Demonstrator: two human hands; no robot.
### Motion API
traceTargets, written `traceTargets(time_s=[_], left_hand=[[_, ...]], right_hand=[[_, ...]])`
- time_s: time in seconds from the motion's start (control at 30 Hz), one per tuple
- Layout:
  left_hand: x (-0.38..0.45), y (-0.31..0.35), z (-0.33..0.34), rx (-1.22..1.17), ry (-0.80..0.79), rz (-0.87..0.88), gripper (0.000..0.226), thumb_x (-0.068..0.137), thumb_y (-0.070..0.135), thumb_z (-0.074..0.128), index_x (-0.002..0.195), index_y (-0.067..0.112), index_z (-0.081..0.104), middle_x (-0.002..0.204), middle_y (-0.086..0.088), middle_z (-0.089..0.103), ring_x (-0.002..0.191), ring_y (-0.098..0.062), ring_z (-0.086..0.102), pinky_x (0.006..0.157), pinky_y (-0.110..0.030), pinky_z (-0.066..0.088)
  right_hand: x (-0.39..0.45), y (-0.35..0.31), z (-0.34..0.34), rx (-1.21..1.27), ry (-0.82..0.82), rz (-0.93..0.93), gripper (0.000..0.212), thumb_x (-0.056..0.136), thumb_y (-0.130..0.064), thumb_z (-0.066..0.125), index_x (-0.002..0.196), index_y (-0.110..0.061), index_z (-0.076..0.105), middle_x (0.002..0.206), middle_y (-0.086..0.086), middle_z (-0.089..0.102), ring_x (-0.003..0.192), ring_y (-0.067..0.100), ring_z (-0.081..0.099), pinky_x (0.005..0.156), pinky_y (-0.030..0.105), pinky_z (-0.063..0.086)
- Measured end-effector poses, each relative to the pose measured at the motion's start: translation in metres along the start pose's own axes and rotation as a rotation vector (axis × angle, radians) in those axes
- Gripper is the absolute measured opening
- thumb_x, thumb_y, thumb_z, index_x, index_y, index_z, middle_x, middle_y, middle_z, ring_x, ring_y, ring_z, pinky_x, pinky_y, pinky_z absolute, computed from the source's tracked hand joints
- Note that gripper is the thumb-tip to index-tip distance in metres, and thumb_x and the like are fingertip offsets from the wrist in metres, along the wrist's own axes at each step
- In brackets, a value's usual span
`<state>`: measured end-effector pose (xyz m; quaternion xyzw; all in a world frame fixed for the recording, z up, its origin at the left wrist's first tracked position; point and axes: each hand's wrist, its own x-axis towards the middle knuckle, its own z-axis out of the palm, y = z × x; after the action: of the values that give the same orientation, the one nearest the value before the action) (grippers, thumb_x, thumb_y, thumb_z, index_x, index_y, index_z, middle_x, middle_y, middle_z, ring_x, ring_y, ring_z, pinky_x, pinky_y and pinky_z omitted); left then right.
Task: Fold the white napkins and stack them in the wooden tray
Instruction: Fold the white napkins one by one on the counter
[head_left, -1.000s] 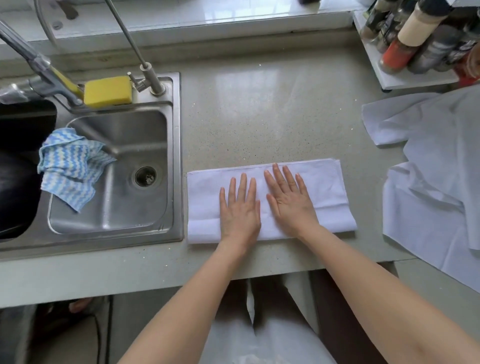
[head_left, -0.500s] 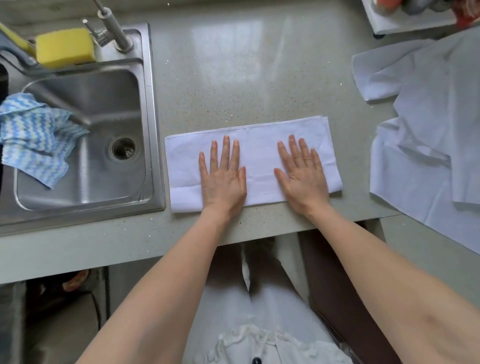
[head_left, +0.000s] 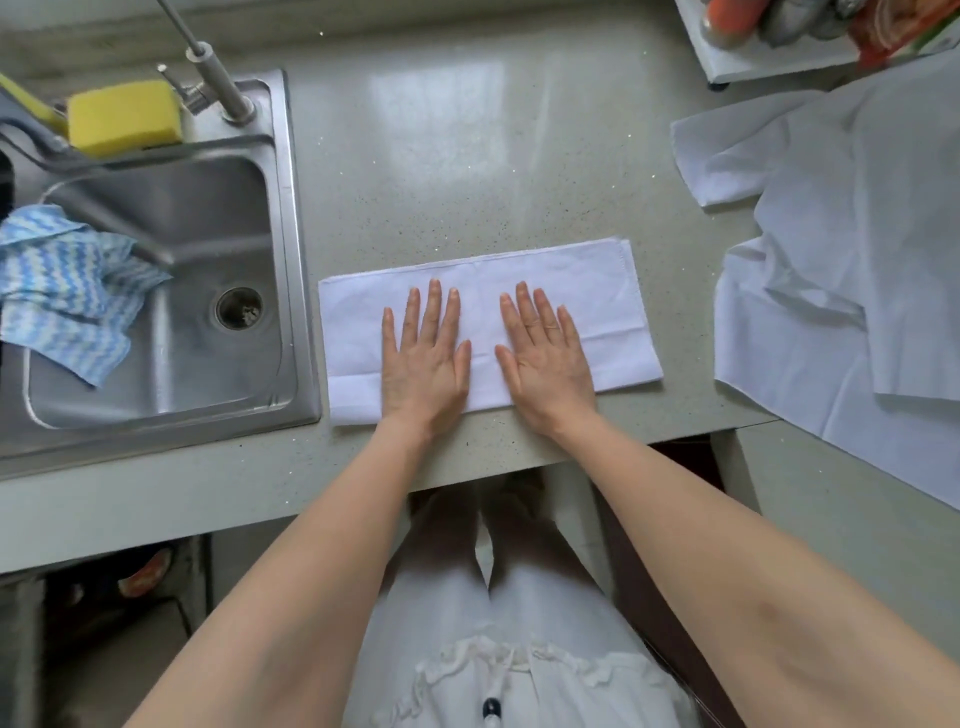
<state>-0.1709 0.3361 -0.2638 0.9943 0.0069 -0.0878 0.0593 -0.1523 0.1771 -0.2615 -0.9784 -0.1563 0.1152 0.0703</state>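
Both arms reach forward. The left hand (head_left: 423, 366) and right hand (head_left: 548, 364) lie flat, palms down, side by side, fingers straight.

Both hands lie flat, fingers straight, on a folded napkin (head_left: 488, 325) at the near counter (head_left: 441, 171) edge: left hand (head_left: 423, 364), right hand (head_left: 545, 364). Sink (head_left: 291, 260) is left, loose napkins (head_left: 841, 270) right.

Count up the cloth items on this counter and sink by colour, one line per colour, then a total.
White, folded napkin under both hands: 1
White, loose pile at right: layers overlap, counted as 1
Blue-and-white rag on the sink edge: 1
Total: 3
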Motion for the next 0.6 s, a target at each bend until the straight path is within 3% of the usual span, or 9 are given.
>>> traceTargets(time_s=[0.3,0.47,0.6], left_hand=[[-0.031,-0.071,-0.014,0.095,-0.075,-0.018,0.063,0.098,0.048,0.008,0.151,0.021,-0.012,0.16,-0.005,-0.014,0.147,-0.023,-0.014,0.118,-0.046,-0.01],[-0.003,-0.05,-0.042,0.118,-0.117,0.15,0.082,0.094,0.064,0.022,0.152,0.016,-0.011,0.159,-0.007,-0.019,0.146,-0.026,-0.02,0.118,-0.045,-0.013],[0.03,-0.014,-0.062,0.02,-0.34,0.257,0.109,0.08,0.073,0.048,0.153,0.016,-0.012,0.159,-0.004,-0.021,0.144,-0.026,-0.023,0.117,-0.048,-0.013]], right_hand=[[0.0,0.004,-0.002,-0.017,-0.005,-0.018,0.059,0.102,-0.04,0.02,0.153,-0.022,-0.004,0.16,-0.001,-0.009,0.147,0.015,-0.012,0.119,0.034,-0.01],[0.002,0.005,-0.016,0.105,-0.069,-0.024,0.06,0.102,-0.039,0.025,0.153,-0.021,-0.001,0.16,0.0,-0.01,0.147,0.014,-0.013,0.117,0.032,-0.012],[0.003,0.015,-0.036,0.257,0.188,0.2,0.063,0.098,-0.03,0.047,0.151,-0.01,0.02,0.159,0.01,0.012,0.147,0.024,0.008,0.12,0.035,0.005]])
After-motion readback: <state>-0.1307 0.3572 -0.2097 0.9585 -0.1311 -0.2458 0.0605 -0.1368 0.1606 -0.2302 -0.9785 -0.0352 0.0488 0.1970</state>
